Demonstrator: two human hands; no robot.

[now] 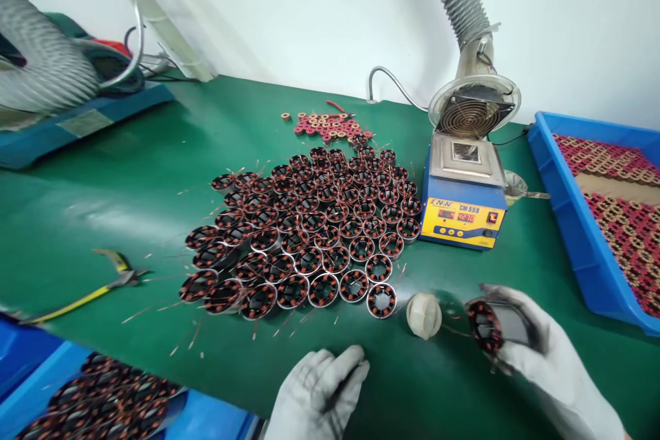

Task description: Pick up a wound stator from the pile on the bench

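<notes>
Already, dozens of wound stators [309, 234] stand in rows on the green tabletop [128, 206]; more wait in the blue tray [577, 220]; the right hand [536, 350] has its grip closed around one stator [487, 326] near the solder pot [464, 199]; the left hand [320, 392] rests loosely curled, holding nothing.

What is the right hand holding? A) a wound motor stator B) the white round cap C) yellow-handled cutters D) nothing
A: the gloved right hand is closed around a wound stator with copper coils, while the white cap sits on the green mat and the yellow-handled cutters lie far to the left. The left hand holds nothing.
</notes>
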